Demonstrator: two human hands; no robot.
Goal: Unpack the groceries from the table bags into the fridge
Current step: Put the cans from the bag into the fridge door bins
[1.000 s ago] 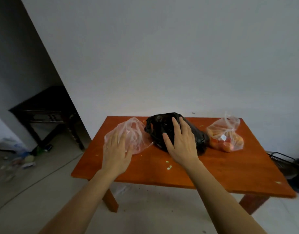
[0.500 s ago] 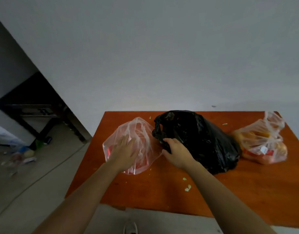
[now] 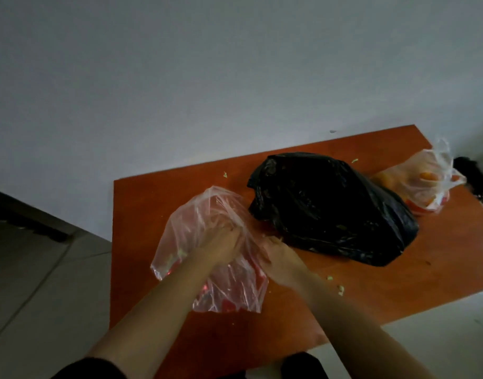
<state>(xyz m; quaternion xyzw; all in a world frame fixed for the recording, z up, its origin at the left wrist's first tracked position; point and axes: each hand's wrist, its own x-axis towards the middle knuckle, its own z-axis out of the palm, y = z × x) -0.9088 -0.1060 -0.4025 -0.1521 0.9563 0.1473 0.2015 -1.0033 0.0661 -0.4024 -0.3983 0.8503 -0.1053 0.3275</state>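
Observation:
A clear plastic bag (image 3: pixel 191 228) with red items inside lies at the left of the orange wooden table (image 3: pixel 142 203). My left hand (image 3: pixel 221 243) grips the crumpled top of this bag. My right hand (image 3: pixel 278 255) holds the same bag on its right side, fingers closed in the plastic. A full black plastic bag (image 3: pixel 330 206) lies just right of my hands. A second clear bag (image 3: pixel 426 184) holding orange produce sits at the table's far right corner. No fridge is in view.
A pale wall runs behind the table. Small green scraps (image 3: pixel 340 288) lie on the table near my right wrist. A dark object (image 3: pixel 469 176) sits beyond the right table edge. Tiled floor (image 3: pixel 43 283) lies to the left.
I have stepped closer and the view tilted down. My right hand left the black bag and joined my left on the clear bag; both now grip its plastic.

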